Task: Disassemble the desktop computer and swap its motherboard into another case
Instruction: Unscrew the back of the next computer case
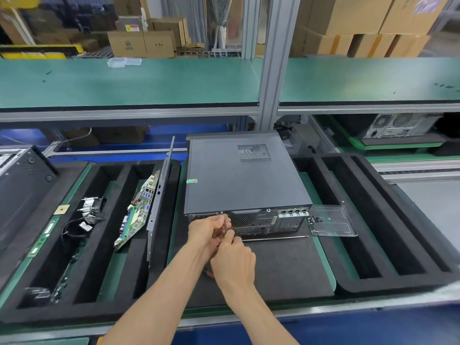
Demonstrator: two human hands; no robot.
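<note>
Green bench point(323, 247): 2 slotted foam trays point(82, 307), black mat point(286, 270).

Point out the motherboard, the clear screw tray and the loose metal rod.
motherboard point(139, 210): head view, green board face.
screw tray point(333, 224): head view, clear bottom.
metal rod point(276, 238): head view, middle of shaft.

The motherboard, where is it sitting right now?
In the head view the motherboard is on the left, propped on edge in a slot of the black foam tray, leaning against a grey side panel left of the computer case.
</note>
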